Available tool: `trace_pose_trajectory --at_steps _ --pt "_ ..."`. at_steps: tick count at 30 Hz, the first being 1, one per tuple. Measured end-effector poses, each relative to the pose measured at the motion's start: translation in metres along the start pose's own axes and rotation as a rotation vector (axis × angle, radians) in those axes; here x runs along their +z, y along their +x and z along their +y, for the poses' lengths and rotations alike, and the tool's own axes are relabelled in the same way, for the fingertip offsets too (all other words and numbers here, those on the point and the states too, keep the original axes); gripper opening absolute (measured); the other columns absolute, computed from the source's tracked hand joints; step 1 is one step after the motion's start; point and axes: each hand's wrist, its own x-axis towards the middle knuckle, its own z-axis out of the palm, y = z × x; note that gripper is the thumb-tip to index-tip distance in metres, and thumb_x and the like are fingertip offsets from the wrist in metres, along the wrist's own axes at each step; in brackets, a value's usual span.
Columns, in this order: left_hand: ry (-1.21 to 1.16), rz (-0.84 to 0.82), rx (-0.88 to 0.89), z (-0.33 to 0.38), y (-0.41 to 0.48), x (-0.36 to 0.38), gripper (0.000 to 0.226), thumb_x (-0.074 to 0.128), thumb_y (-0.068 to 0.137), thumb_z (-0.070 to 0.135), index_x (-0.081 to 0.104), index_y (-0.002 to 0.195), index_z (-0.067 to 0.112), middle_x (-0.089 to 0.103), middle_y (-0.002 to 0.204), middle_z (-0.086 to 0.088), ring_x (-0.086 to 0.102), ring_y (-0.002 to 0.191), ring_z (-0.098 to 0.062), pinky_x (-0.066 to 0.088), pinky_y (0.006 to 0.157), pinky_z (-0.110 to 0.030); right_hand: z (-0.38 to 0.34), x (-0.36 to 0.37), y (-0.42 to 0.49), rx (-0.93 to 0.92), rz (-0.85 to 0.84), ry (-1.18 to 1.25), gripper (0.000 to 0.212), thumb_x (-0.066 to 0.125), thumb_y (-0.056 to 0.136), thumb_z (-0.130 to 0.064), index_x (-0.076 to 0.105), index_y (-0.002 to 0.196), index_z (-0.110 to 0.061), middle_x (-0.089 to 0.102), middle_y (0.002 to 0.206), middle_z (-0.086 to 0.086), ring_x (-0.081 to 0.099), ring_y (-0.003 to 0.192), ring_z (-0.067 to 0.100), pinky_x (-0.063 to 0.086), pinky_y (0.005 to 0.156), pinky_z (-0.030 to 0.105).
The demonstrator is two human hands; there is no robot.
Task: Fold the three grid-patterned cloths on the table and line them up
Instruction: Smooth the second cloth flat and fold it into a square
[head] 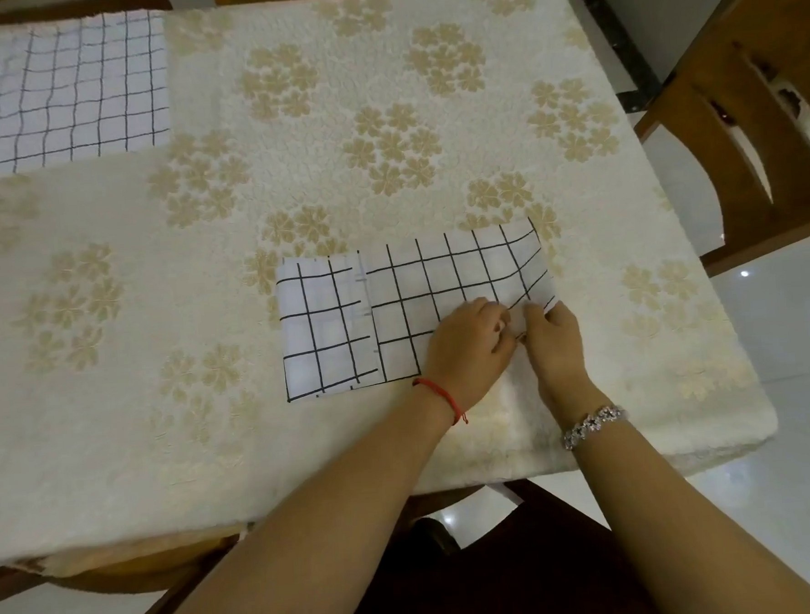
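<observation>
Pinching the grid cloth [412, 301], left hand [467, 345] sits beside right hand [557, 345].

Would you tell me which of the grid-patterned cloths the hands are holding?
The near cloth, whose corner the left hand and right hand pinch; the far-left cloth lies untouched.

The flowered table [433, 172] bears a near grid cloth [347, 324] and a far-left grid cloth [62, 90], apparently unfolded.
</observation>
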Motion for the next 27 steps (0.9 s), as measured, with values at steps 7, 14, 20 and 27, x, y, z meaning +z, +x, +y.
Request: trace_pose_trajectory --at_steps 7,14,20,27 --pt "0.163 0.218 -0.254 -0.062 -0.017 -0.043 0.022 0.052 0.086 0.003 0.065 0.104 0.005 0.065 0.100 -0.011 0.056 0.099 -0.027 0.042 0.086 -0.033 -0.004 0.025 -0.018 -0.369 -0.111 -0.371 0.046 0.033 0.099 -0.016 0.029 0.145 -0.012 0.061 0.103 0.006 0.057 0.083 0.006 0.043 0.077 0.018" --pt "-0.527 0.162 -0.636 -0.060 -0.012 -0.067 0.021 0.046 0.095 0.019 0.064 0.096 0.008 0.064 0.087 -0.003 0.057 0.083 -0.013 0.043 0.071 -0.017 0.004 0.065 -0.036 -0.630 -0.189 -0.689 0.052 0.040 0.090 -0.006 0.034 0.141 -0.002 0.036 0.146 0.017 0.026 0.138 0.039 0.027 0.110 0.053" --pt "-0.665 0.180 -0.724 -0.066 0.008 -0.080 0.037 0.051 0.094 0.029 0.042 0.060 0.017 0.045 0.063 -0.002 0.044 0.063 -0.017 0.038 0.066 -0.026 0.010 0.086 -0.048 -0.789 -0.226 -0.880 0.055 0.050 0.082 -0.008 0.044 0.135 -0.001 0.047 0.138 0.019 0.041 0.128 0.042 0.035 0.101 0.057" --pt "-0.400 0.155 -0.688 -0.083 0.011 -0.086 0.027 0.055 0.090 0.011 0.057 0.115 0.001 0.060 0.105 -0.011 0.056 0.100 -0.020 0.043 0.089 -0.025 0.020 0.078 -0.042 -0.812 -0.226 -0.975 0.053 0.045 0.080 -0.012 0.048 0.133 -0.005 0.052 0.134 0.017 0.047 0.125 0.041 0.040 0.096 0.054"
